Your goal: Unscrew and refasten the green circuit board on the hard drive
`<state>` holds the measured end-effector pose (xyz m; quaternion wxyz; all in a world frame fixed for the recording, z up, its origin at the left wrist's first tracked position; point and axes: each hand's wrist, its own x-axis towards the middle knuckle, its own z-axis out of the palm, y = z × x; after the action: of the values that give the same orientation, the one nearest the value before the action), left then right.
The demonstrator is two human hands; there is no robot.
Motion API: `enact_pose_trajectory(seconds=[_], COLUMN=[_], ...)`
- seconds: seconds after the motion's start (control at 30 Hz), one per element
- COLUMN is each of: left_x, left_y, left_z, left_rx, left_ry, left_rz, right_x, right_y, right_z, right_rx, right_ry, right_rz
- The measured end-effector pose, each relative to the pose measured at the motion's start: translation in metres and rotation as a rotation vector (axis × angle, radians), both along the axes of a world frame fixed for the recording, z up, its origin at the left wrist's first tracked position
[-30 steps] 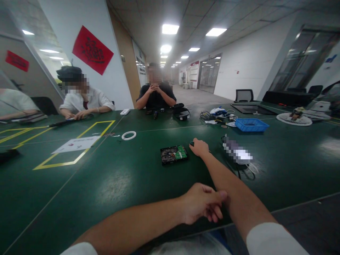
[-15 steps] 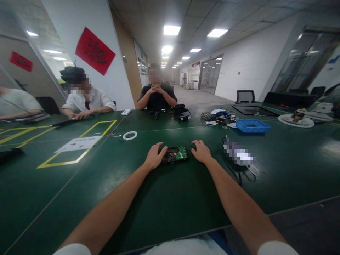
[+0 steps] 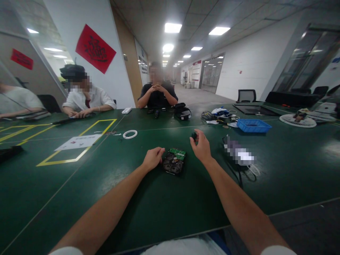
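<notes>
A hard disk drive (image 3: 174, 163) lies flat on the green table in front of me, its green circuit board at the far end and its dark metal body nearer to me. Close by its left edge is my left hand (image 3: 154, 158), with the fingers curled together; whether they touch the drive or hold anything small, I cannot tell. My right hand (image 3: 202, 147) is up and to the right of the drive, apart from it. Between its thumb and fingers is a small dark object (image 3: 194, 136), too small to name.
To the right lie a blurred-out device (image 3: 239, 152) with cables and a blue tray (image 3: 253, 126). A white ring (image 3: 130, 134) and a paper sheet (image 3: 78, 142) inside yellow tape are on the left. Several people sit across the table (image 3: 148, 219).
The hard disk drive has turned about a quarter turn on the table, its board now at the far end. My left fingers have curled in. My right hand has risen slightly.
</notes>
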<state>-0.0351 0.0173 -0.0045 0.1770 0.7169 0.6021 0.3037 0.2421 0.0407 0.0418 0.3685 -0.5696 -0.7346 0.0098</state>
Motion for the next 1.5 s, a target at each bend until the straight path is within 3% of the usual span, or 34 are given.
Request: enact_pose_trajectory(seconds=[0.1, 0.33, 0.7, 1.5], left_x=[0.0, -0.003, 0.001, 0.002], left_y=[0.005, 0.016, 0.012, 0.013], left_z=[-0.006, -0.019, -0.017, -0.018], left_rx=[0.077, 0.306, 0.31, 0.22], left_ry=[0.035, 0.103, 0.226, 0.157], left_rz=[-0.058, -0.313, -0.469, -0.501], right_x=[-0.002, 0.003, -0.012, -0.014], right_y=[0.002, 0.019, 0.006, 0.004], right_z=[-0.007, -0.027, -0.015, -0.019], right_rx=[-0.007, 0.25, 0.374, 0.324], right_ry=[0.013, 0.164, 0.354, 0.318], right_rz=[0.037, 0.182, 0.189, 0.242])
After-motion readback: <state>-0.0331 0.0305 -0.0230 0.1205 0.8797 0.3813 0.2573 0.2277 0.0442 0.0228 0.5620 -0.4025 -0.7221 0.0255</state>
